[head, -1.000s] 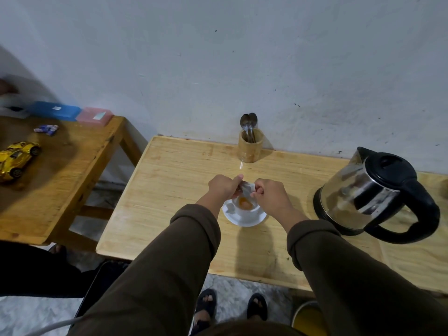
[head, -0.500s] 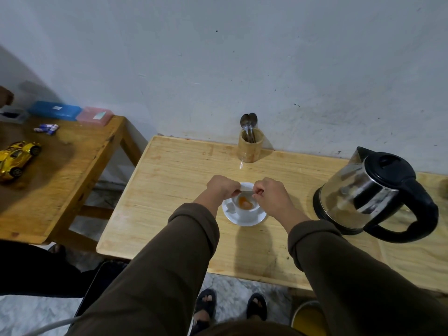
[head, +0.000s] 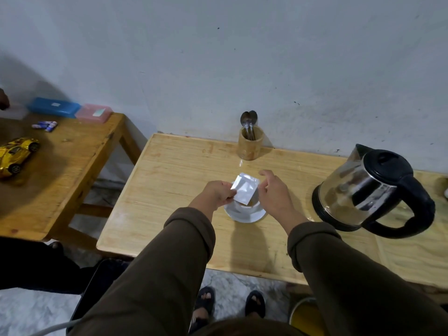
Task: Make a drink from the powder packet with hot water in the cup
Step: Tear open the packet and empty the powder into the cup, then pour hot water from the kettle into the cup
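Head view: a person in brown sleeves holds a silver packet over a cup on a wooden table.

The left hand (head: 219,194) pinches the left edge of the packet (head: 244,190), which hangs tilted above the cup (head: 252,206); the cup is mostly hidden behind the packet and sits on a white saucer (head: 242,214) near the middle of the table (head: 174,180). The right hand (head: 275,192) is just right of the packet with fingers loosely spread, holding nothing. A steel kettle (head: 363,187) with a black lid and handle stands to the right, well apart from the cup. A wooden holder (head: 250,146) with spoons (head: 249,118) stands at the wall behind the cup. On a second table (head: 60,170) to the left lie a yellow toy car (head: 15,154), a blue box (head: 53,107) and a pink box (head: 93,113).
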